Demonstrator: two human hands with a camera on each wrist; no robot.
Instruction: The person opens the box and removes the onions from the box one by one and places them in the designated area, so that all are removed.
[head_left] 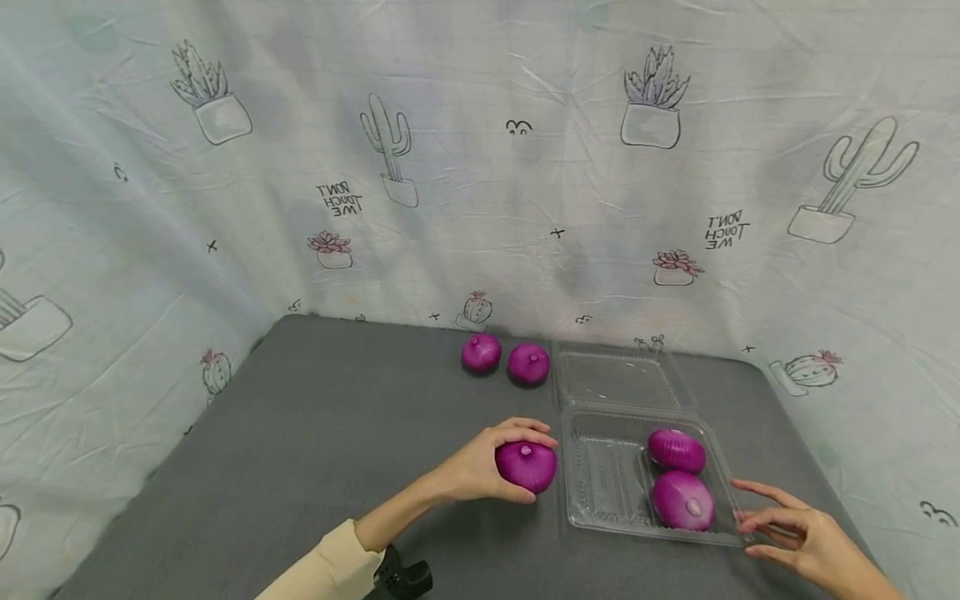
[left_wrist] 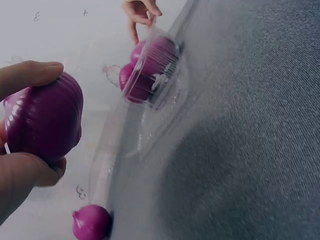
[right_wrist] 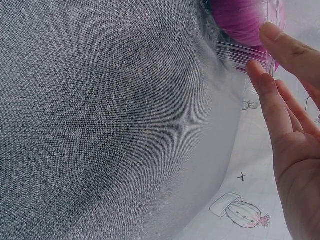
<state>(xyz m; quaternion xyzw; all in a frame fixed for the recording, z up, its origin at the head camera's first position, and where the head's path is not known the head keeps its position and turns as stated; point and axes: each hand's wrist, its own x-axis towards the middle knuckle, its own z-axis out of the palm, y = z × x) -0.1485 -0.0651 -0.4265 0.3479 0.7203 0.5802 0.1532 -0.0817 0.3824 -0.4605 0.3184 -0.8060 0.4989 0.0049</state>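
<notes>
Clear plastic meets the right hand [head_left: 813, 542], its fingers loosely extended, tips touching the right rim of the tray [head_left: 600, 479] rather than wrapped round anything. Left of the tray, near its wall, the left hand [head_left: 483, 467] grasps a purple onion [head_left: 527, 468] between fingers and thumb. To do this step well, I'd judge, hold that slick, round skin firmly enough not to slip, lift clear of the tray wall, lower gently, and steady the light plastic against sliding. Counting outward: one onion in the grasp; two onions in the tray [head_left: 683, 500], side by side toward its right; one open lid [head_left: 622, 379] behind; two loose onions [head_left: 528, 365] left of that. Five onions, one tray, one lid.
</notes>
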